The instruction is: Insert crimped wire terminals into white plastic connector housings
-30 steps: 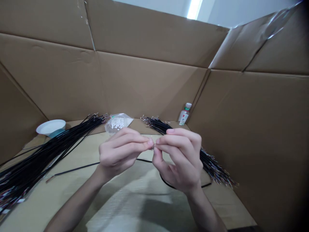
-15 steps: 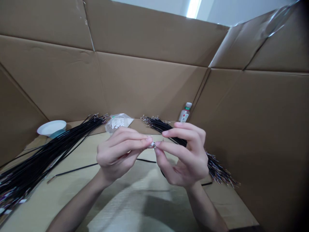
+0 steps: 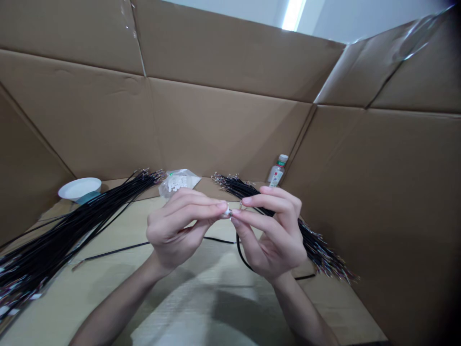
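Observation:
My left hand pinches a small white plastic connector between thumb and fingertips. Facing it, my right hand is closed at thumb and forefinger on the thin wire ends of a black cable, right at the connector. One or more fine wires stick up by the right fingertips. The cable loops down behind my right hand. How far the wires sit in the connector is too small to tell. Behind the hands, a clear plastic bag holds many small white pieces.
A large bundle of black cables lies at the left, beside a white bowl. Another cable bundle runs behind my right hand. A bottle stands at the back right. Cardboard walls surround the work surface. A single cable lies across it.
My right hand has shifted slightly left and turned a little, so more of the cable loop shows. Both hands keep their pinch at the connector. The view has moved slightly.

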